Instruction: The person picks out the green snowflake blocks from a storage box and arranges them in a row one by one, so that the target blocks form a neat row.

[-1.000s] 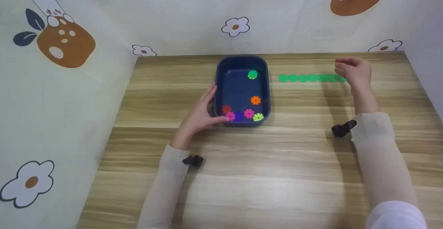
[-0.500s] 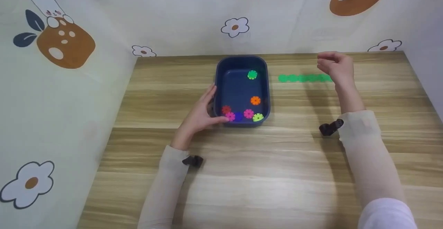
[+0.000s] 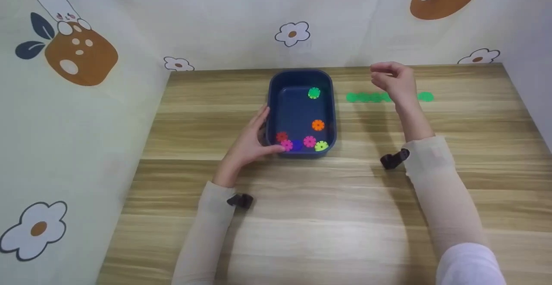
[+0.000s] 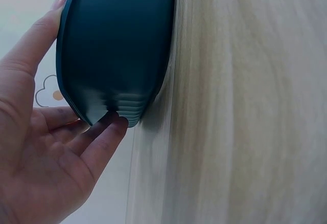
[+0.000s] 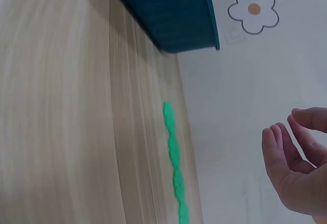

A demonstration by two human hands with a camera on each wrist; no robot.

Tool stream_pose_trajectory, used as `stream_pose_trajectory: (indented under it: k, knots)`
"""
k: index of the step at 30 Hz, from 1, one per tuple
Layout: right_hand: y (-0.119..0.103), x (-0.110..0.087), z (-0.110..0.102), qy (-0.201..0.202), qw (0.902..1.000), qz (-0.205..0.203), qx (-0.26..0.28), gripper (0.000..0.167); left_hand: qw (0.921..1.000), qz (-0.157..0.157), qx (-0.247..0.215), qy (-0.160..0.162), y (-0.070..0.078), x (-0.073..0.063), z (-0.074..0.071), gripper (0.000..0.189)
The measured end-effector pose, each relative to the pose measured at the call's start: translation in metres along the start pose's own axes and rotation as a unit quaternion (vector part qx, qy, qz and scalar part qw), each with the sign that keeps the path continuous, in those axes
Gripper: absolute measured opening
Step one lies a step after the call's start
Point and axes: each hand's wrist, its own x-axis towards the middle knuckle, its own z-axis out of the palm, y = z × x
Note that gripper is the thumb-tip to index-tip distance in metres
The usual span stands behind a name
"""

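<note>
My left hand (image 3: 248, 145) holds the near left corner of a dark blue plastic bin (image 3: 297, 110), its thumb over the front rim and its fingers along the left side. Seen from the left wrist, the thumb lies at the rim and the fingertips reach the ribbed end of the bin (image 4: 115, 50). My right hand (image 3: 399, 84) is raised over a row of joined green snowflake discs (image 3: 362, 97), partly covering it. Its fingers are loosely bent with nothing between them; in the right wrist view the green row (image 5: 174, 152) lies well apart from the hand (image 5: 301, 168).
Inside the bin lie several loose snowflake discs, among them a green one (image 3: 314, 92), an orange one (image 3: 318, 125), a pink one (image 3: 309, 141) and a yellow one (image 3: 321, 146). A wall with printed flowers (image 3: 292, 34) bounds the back of the wooden table (image 3: 327, 216).
The right hand has travelled left above the green row, from its right end toward the bin, uncovering that end. The left hand and the bin have stayed in place.
</note>
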Motion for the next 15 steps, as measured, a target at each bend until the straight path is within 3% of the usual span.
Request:
stream_pose_trajectory:
  k: [10,15]
  knots:
    - [0.003,0.001,0.031,-0.033,0.9994,-0.001,0.008,0.024,1.0,-0.005,0.007,0.001,0.0,0.0,-0.001,0.112]
    - [0.005,0.001,0.046,-0.053,0.9982,-0.013,-0.027,0.03,0.9999,-0.002,0.012,-0.001,0.0,-0.001,-0.001,0.112]
